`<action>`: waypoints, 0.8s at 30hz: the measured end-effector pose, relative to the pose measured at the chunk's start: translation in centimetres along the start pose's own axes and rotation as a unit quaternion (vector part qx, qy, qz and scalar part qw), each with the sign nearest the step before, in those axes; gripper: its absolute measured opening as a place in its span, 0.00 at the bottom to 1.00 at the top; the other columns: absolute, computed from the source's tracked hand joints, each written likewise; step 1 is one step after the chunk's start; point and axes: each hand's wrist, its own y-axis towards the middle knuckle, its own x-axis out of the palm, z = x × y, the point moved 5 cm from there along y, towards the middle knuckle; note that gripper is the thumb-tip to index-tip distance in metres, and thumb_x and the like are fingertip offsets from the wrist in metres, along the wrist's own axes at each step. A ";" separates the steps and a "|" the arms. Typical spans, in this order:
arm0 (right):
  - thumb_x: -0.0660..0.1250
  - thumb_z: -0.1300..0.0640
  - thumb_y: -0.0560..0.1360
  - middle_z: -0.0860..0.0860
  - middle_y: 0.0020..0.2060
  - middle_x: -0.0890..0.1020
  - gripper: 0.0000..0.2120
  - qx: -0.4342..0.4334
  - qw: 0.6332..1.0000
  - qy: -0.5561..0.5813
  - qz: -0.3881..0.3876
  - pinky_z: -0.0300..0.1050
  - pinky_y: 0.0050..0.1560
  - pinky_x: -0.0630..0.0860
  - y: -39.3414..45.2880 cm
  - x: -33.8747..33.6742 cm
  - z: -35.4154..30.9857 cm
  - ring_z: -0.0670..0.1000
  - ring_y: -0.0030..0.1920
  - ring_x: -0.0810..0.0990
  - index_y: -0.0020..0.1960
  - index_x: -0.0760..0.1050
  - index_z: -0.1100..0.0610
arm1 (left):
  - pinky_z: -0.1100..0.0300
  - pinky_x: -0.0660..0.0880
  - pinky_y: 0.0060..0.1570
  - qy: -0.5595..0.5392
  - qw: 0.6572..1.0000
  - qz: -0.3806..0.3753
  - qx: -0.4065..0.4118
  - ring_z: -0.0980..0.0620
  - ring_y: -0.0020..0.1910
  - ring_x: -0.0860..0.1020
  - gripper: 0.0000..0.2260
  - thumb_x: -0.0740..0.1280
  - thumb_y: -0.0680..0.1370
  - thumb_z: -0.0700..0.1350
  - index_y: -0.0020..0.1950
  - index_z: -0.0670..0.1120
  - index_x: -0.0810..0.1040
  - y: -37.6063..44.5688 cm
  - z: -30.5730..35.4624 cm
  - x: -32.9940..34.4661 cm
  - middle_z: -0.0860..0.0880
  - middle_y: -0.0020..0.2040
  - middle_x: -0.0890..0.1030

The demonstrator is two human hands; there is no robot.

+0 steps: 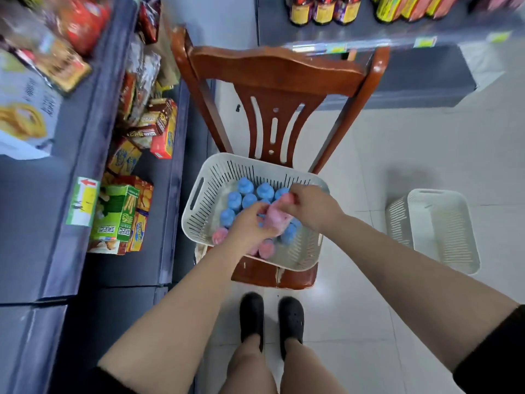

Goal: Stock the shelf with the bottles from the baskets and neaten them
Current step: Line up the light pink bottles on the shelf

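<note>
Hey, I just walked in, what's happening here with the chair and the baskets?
A person is standing over a white basket on a wooden chair, both hands on one pink bottle: left hand at its lower end, right hand at its top. Blue bottles and a few pink ones remain inside. Another white basket sits on the floor.

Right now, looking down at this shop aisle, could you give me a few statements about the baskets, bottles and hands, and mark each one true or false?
1. The white slotted plastic basket holding bottles sits on the brown wooden chair. True.
2. Both the left hand and the right hand hold the pink bottle. True.
3. Most bottles in that basket are pink. False: most are blue-capped bottles.
4. The second white basket on the floor is full of bottles. False: no bottles show inside it.
5. The person wears black shoes. True.
</note>
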 end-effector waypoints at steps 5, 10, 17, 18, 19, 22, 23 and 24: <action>0.64 0.44 0.75 0.49 0.33 0.72 0.15 -0.093 0.990 0.004 0.103 0.44 0.32 0.62 -2.5 -8.8 -7.5 0.52 0.39 0.72 0.40 0.69 0.55 | 0.64 0.71 0.50 -0.072 0.986 0.119 0.088 0.54 0.49 0.76 0.21 0.76 0.68 0.38 0.58 0.45 0.74 -4.6 5.6 -6.0 0.53 0.49 0.77; 0.65 0.41 0.73 0.47 0.27 0.68 0.22 -0.206 0.963 0.010 0.173 0.45 0.30 0.60 -5.7 -15.7 -15.8 0.52 0.36 0.70 0.30 0.63 0.53 | 0.67 0.74 0.47 -0.113 0.954 0.220 0.168 0.59 0.47 0.77 0.20 0.75 0.69 0.40 0.56 0.50 0.73 -10.4 10.5 -11.7 0.54 0.48 0.79; 0.67 0.40 0.71 0.49 0.27 0.69 0.22 -0.364 0.901 0.070 0.228 0.50 0.37 0.69 -10.6 -20.7 -28.0 0.55 0.36 0.73 0.30 0.66 0.55 | 0.72 0.73 0.45 -0.135 0.874 0.392 0.253 0.68 0.42 0.78 0.13 0.72 0.72 0.39 0.53 0.52 0.74 -20.5 14.3 -19.7 0.57 0.47 0.80; 0.68 0.41 0.71 0.49 0.26 0.68 0.23 -0.384 0.889 0.086 0.232 0.51 0.37 0.70 -11.5 -21.1 -29.8 0.54 0.34 0.72 0.29 0.65 0.55 | 0.74 0.72 0.44 -0.131 0.862 0.417 0.257 0.69 0.42 0.77 0.13 0.71 0.73 0.40 0.55 0.50 0.74 -22.1 14.6 -20.9 0.58 0.47 0.80; 0.69 0.42 0.71 0.49 0.25 0.66 0.23 -0.406 0.878 0.100 0.234 0.50 0.37 0.69 -12.4 -21.4 -31.5 0.53 0.32 0.70 0.28 0.63 0.55 | 0.75 0.71 0.43 -0.126 0.850 0.439 0.261 0.70 0.42 0.77 0.13 0.71 0.73 0.40 0.56 0.49 0.74 -23.8 14.8 -22.0 0.58 0.47 0.79; 0.71 0.44 0.70 0.48 0.23 0.66 0.23 -0.472 0.845 0.138 0.211 0.48 0.35 0.66 -14.9 -21.9 -36.3 0.48 0.28 0.65 0.28 0.63 0.54 | 0.75 0.71 0.43 -0.109 0.823 0.491 0.265 0.65 0.46 0.77 0.13 0.70 0.74 0.40 0.57 0.47 0.74 -28.7 15.0 -25.0 0.55 0.49 0.79; 0.71 0.45 0.69 0.49 0.24 0.69 0.20 -0.494 0.834 0.150 0.193 0.48 0.35 0.67 -15.5 -21.7 -37.7 0.47 0.28 0.66 0.29 0.68 0.55 | 0.76 0.71 0.43 -0.107 0.815 0.505 0.264 0.63 0.47 0.77 0.13 0.70 0.75 0.41 0.57 0.46 0.74 -30.3 14.8 -25.9 0.55 0.50 0.79; 0.72 0.45 0.69 0.50 0.26 0.71 0.17 -0.515 0.824 0.160 0.174 0.47 0.36 0.68 -16.2 -21.4 -39.5 0.47 0.29 0.67 0.32 0.71 0.56 | 0.75 0.71 0.43 -0.104 0.805 0.522 0.262 0.62 0.47 0.77 0.12 0.69 0.75 0.41 0.58 0.46 0.74 -32.2 14.5 -26.9 0.54 0.50 0.79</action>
